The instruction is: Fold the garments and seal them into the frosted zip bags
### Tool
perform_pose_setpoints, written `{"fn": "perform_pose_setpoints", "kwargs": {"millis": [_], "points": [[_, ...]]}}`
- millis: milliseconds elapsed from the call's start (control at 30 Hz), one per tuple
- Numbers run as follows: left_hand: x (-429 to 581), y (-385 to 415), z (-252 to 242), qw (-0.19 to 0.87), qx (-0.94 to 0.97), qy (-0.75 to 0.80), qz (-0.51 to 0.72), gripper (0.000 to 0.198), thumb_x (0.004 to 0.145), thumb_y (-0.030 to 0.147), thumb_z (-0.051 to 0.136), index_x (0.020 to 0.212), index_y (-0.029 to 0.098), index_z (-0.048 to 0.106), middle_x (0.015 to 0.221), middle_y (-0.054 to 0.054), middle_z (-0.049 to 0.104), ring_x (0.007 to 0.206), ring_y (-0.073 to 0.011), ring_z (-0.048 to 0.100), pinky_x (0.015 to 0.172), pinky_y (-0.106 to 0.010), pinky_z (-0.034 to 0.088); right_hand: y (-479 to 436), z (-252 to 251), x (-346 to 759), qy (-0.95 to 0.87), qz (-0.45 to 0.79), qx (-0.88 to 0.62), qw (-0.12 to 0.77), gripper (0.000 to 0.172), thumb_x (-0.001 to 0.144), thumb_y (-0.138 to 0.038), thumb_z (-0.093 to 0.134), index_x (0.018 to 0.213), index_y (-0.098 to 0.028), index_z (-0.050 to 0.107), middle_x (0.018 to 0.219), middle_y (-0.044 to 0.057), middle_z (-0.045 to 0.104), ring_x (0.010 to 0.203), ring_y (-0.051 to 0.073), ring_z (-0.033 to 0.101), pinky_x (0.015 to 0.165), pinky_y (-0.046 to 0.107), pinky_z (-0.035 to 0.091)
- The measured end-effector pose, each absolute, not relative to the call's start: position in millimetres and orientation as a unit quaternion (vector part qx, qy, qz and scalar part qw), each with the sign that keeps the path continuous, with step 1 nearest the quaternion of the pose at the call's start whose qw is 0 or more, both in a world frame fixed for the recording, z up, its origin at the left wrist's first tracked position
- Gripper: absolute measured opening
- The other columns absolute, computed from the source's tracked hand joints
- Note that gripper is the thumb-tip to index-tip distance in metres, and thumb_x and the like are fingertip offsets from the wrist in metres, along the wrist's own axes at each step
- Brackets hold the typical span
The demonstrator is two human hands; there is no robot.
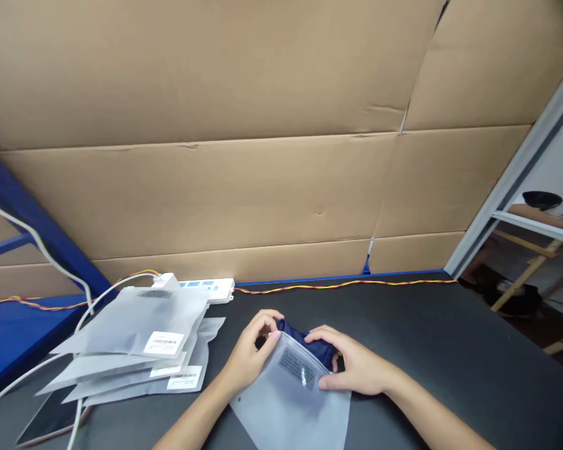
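A frosted zip bag [291, 406] with dark printed text lies in front of me, its mouth toward the back of the table. Folded navy fabric [316, 345] sticks out of that mouth; the rest of it shows dimly through the plastic. My left hand [252, 350] pinches the left corner of the bag's opening between thumb and fingers. At the right corner, my right hand [349, 362] grips the bag, thumb on its front and fingers over the navy fabric.
Several filled frosted bags [141, 319] with white labels are stacked on the left. Under them lies a phone-like dark slab [51, 415]. A white power strip [220, 289] and cables sit behind. Cardboard [263, 200] walls the back of the black table [426, 337].
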State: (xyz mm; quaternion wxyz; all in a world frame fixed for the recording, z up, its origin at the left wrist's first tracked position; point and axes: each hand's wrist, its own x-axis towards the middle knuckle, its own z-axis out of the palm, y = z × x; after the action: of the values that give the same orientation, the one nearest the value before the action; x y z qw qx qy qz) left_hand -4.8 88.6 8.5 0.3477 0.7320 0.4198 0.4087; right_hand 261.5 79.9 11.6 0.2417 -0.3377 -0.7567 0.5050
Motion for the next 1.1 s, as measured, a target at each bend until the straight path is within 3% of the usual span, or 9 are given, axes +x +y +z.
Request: {"fn": "perform_pose_setpoints", "kwargs": {"millis": [100, 267, 367, 533, 667, 800, 900, 967, 1100], "points": [[-5, 88, 9, 0.36, 0.731, 0.407, 0.413, 0.016, 0.097, 0.03, 0.051, 0.084, 0.021, 0.05, 0.113, -0.008, 0.061, 0.1, -0.0207, 0.06, 0.084, -0.031, 0.047, 77, 15, 256, -0.787, 0.478, -0.321, 0.222, 0.065, 0.067, -0.036, 0.083, 0.127, -0.031, 0.058, 0.132, 0.005, 0.052, 0.098, 0.02, 0.058, 0.072, 0.026, 0.049], [-3, 89, 7, 0.385, 0.716, 0.402, 0.422, 0.016, 0.097, 0.032, 0.05, 0.085, 0.021, 0.05, 0.099, -0.005, 0.065, 0.087, -0.0181, 0.063, 0.081, -0.031, 0.049, 71, 22, 253, -0.79, 0.488, -0.293, 0.228, 0.061, 0.068, -0.041, 0.083, 0.124, -0.029, 0.063, 0.139, 0.007, 0.05, 0.123, 0.027, 0.051, 0.105, 0.039, 0.039], [-3, 91, 6, 0.384, 0.706, 0.407, 0.434, 0.018, 0.096, 0.033, 0.052, 0.083, 0.021, 0.049, 0.095, -0.004, 0.064, 0.084, -0.0174, 0.062, 0.078, -0.03, 0.049, 68, 24, 251, -0.777, 0.511, -0.279, 0.241, 0.062, 0.069, -0.041, 0.084, 0.125, -0.029, 0.062, 0.14, 0.006, 0.05, 0.126, 0.027, 0.05, 0.109, 0.04, 0.035], [-4, 94, 2, 0.389, 0.685, 0.42, 0.451, 0.02, 0.095, 0.036, 0.054, 0.083, 0.021, 0.049, 0.089, -0.002, 0.063, 0.076, -0.0161, 0.061, 0.072, -0.028, 0.049, 64, 21, 245, -0.732, 0.566, -0.276, 0.259, 0.048, 0.076, -0.038, 0.079, 0.118, -0.026, 0.06, 0.118, 0.003, 0.062, 0.111, 0.023, 0.057, 0.099, 0.037, 0.043], [-5, 96, 1, 0.384, 0.676, 0.435, 0.454, 0.02, 0.096, 0.036, 0.052, 0.083, 0.021, 0.049, 0.097, -0.004, 0.066, 0.086, -0.018, 0.063, 0.077, -0.029, 0.048, 64, 16, 242, -0.696, 0.547, -0.336, 0.321, 0.045, 0.073, -0.034, 0.081, 0.112, -0.026, 0.059, 0.13, 0.005, 0.047, 0.114, 0.022, 0.051, 0.089, 0.031, 0.048], [-6, 96, 1, 0.353, 0.665, 0.463, 0.468, 0.022, 0.096, 0.038, 0.051, 0.081, 0.021, 0.048, 0.091, -0.003, 0.063, 0.08, -0.0167, 0.06, 0.072, -0.027, 0.047, 67, 17, 248, -0.677, 0.524, -0.382, 0.347, 0.056, 0.07, -0.026, 0.082, 0.118, -0.03, 0.052, 0.124, 0.003, 0.043, 0.103, 0.018, 0.053, 0.079, 0.026, 0.049], [-9, 98, 1, 0.324, 0.653, 0.476, 0.492, 0.021, 0.096, 0.037, 0.052, 0.082, 0.022, 0.047, 0.088, -0.001, 0.061, 0.078, -0.0159, 0.058, 0.071, -0.026, 0.046, 71, 18, 253, -0.662, 0.561, -0.382, 0.319, 0.056, 0.07, -0.023, 0.08, 0.116, -0.029, 0.049, 0.119, 0.001, 0.045, 0.078, 0.01, 0.055, 0.06, 0.019, 0.043], [-12, 100, 0, 0.32, 0.647, 0.478, 0.5, 0.021, 0.095, 0.037, 0.053, 0.083, 0.022, 0.047, 0.087, -0.001, 0.061, 0.079, -0.0163, 0.058, 0.072, -0.027, 0.047, 73, 18, 256, -0.653, 0.575, -0.378, 0.316, 0.046, 0.075, -0.022, 0.075, 0.113, -0.027, 0.049, 0.112, 0.0, 0.047, 0.061, 0.003, 0.046, 0.051, 0.017, 0.034], [-13, 102, 0, 0.323, 0.648, 0.472, 0.502, 0.018, 0.094, 0.036, 0.054, 0.083, 0.022, 0.049, 0.086, -0.001, 0.063, 0.08, -0.0172, 0.06, 0.073, -0.028, 0.047, 77, 10, 255, -0.637, 0.596, -0.369, 0.321, 0.037, 0.079, -0.021, 0.068, 0.113, -0.024, 0.052, 0.098, -0.003, 0.047, 0.055, 0.002, 0.043, 0.051, 0.017, 0.033]]}}
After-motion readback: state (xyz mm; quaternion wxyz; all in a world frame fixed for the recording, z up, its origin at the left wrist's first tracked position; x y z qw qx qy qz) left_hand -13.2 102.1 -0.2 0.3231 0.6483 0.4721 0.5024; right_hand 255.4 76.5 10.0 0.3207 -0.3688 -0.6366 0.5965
